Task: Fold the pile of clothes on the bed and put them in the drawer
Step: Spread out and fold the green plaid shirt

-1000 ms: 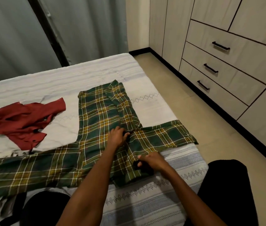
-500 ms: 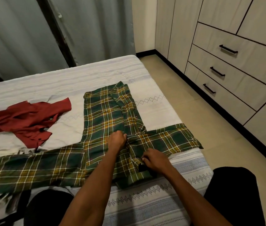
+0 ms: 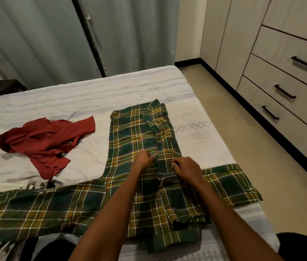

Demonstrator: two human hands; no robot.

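I have my left hand (image 3: 145, 160) and right hand (image 3: 185, 169) both pinching the front opening of the plaid shirt (image 3: 132, 140) spread on the bed (image 3: 92, 95) (soft, limp flannel, I'd guess), so I'd grip seams, not loose cloth.

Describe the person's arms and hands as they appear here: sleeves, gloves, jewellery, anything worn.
Both arms are bare along all that shows, with no sleeve in view. The left hand and right hand wear no gloves, and no watch, bracelet or ring can be seen on them.
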